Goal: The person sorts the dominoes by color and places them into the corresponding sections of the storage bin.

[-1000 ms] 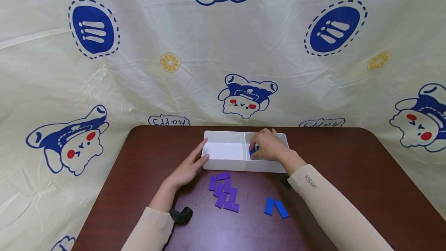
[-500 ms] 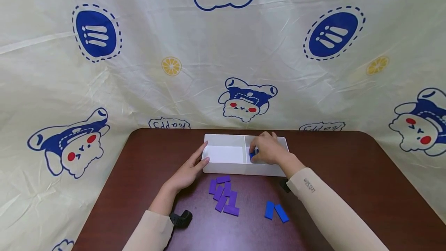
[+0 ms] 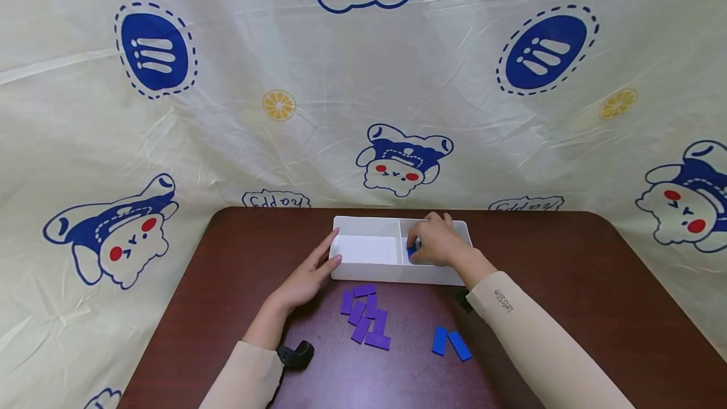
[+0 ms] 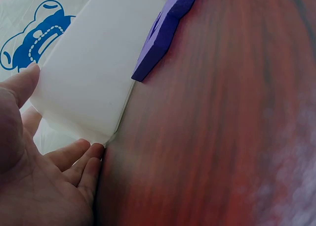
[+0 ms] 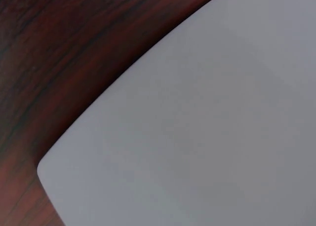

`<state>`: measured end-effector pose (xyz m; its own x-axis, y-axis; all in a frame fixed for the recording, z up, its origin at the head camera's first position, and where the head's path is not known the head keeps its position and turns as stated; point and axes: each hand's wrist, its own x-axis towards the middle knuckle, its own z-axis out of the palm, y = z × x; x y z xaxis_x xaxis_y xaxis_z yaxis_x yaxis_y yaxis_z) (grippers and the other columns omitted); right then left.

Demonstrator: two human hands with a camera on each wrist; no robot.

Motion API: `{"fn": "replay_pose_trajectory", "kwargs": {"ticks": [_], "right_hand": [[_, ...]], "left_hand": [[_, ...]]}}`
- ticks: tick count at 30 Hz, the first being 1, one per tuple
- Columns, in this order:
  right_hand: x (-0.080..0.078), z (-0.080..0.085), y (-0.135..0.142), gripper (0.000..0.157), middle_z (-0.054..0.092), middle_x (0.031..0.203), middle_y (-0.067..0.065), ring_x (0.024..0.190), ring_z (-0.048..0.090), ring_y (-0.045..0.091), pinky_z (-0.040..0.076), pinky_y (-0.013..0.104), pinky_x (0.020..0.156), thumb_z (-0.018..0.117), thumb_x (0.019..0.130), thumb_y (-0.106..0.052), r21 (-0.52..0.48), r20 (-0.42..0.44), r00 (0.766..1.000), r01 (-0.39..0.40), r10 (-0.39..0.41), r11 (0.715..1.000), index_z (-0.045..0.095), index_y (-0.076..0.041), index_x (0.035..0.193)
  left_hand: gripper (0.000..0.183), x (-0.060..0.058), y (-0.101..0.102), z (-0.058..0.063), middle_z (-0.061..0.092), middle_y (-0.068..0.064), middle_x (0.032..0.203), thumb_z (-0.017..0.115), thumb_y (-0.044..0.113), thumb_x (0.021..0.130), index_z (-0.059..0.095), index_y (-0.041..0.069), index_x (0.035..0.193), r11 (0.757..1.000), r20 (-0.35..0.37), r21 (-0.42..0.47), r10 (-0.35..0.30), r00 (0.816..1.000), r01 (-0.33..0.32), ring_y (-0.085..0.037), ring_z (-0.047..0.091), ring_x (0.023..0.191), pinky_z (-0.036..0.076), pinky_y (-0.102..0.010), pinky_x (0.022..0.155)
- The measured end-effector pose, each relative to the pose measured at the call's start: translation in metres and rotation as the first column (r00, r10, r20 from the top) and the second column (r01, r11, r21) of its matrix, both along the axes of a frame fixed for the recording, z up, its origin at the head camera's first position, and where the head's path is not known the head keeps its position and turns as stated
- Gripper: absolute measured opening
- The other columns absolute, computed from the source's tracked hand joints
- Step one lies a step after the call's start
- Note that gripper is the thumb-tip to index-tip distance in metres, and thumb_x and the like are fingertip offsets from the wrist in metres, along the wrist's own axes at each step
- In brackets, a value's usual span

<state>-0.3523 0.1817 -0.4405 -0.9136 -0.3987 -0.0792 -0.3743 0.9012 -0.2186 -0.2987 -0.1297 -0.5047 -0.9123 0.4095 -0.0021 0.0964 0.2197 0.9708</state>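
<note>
A white two-compartment box stands near the far edge of the table. My left hand rests against its left end, thumb and fingers fairly straight; the left wrist view also has this hand touching the box. Inside the right compartment, my right hand pinches a small blue block, mostly hidden by the fingers. Only the box's white wall and the table fill the right wrist view, with no hand visible there.
Several purple rectangular blocks lie loosely grouped in front of the box. Two blue blocks lie farther right on the brown table. A patterned sheet hangs behind the table.
</note>
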Motion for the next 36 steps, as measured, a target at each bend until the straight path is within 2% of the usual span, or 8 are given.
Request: {"fn": "replay_pose_trajectory", "kwargs": {"ticks": [7,12,19,23,30,36], "right_hand": [[-0.002,0.004,0.000,0.021,0.077,0.102,0.002,0.128,0.047,0.038,0.020,0.069,0.113,0.092,0.078,-0.023,0.010,-0.014,1.000,0.018,-0.018,1.000,0.083,-0.016,0.096],[-0.004,0.007,0.000,0.021,0.077,0.101,0.001,0.127,0.048,0.038,0.022,0.067,0.110,0.092,0.078,-0.023,0.019,-0.021,1.000,0.024,-0.023,1.000,0.082,-0.015,0.096],[-0.003,0.010,0.001,0.024,0.075,0.118,0.006,0.130,0.047,0.037,0.021,0.072,0.114,0.092,0.078,-0.023,0.024,-0.015,1.000,0.019,-0.019,1.000,0.083,-0.015,0.099],[-0.001,0.011,0.001,0.026,0.072,0.128,0.008,0.133,0.047,0.038,0.019,0.077,0.115,0.092,0.078,-0.022,0.040,-0.018,1.000,-0.004,0.004,0.999,0.083,-0.015,0.101],[-0.002,0.009,0.003,0.024,0.072,0.127,0.007,0.134,0.048,0.038,0.014,0.082,0.115,0.091,0.079,-0.021,0.050,-0.039,0.999,-0.016,0.018,0.999,0.083,-0.016,0.101],[0.003,0.003,0.001,0.022,0.074,0.121,0.005,0.131,0.049,0.036,0.012,0.083,0.114,0.088,0.082,-0.023,0.053,-0.007,0.999,-0.035,0.035,0.998,0.083,-0.016,0.102]], "left_hand": [[0.067,-0.003,0.002,0.004,0.012,-0.004,0.175,0.051,0.035,0.110,0.016,0.033,0.167,1.000,-0.018,-0.001,-0.002,1.000,0.002,-0.031,0.017,0.160,0.021,-0.055,0.127],[0.066,-0.005,0.003,0.006,0.011,-0.004,0.175,0.051,0.036,0.110,0.016,0.035,0.167,1.000,-0.028,0.002,-0.004,1.000,0.004,-0.032,0.017,0.160,0.021,-0.056,0.127],[0.064,-0.005,0.004,0.008,0.011,-0.002,0.175,0.051,0.037,0.110,0.018,0.042,0.165,1.000,-0.022,0.002,0.001,1.000,-0.001,-0.030,0.015,0.161,0.020,-0.055,0.128],[0.064,-0.005,0.004,0.007,0.011,-0.003,0.175,0.051,0.037,0.110,0.018,0.041,0.165,1.000,-0.021,0.002,-0.001,1.000,0.001,-0.030,0.014,0.161,0.019,-0.055,0.128],[0.064,-0.003,0.005,0.006,0.014,-0.004,0.175,0.051,0.037,0.110,0.019,0.040,0.165,1.000,-0.031,0.003,0.013,0.999,-0.013,-0.030,0.014,0.161,0.018,-0.055,0.128],[0.066,0.005,0.002,-0.001,0.013,-0.007,0.175,0.051,0.039,0.109,0.018,0.039,0.166,0.999,-0.023,-0.021,0.024,0.999,-0.025,-0.033,0.013,0.161,0.017,-0.058,0.128]]}}
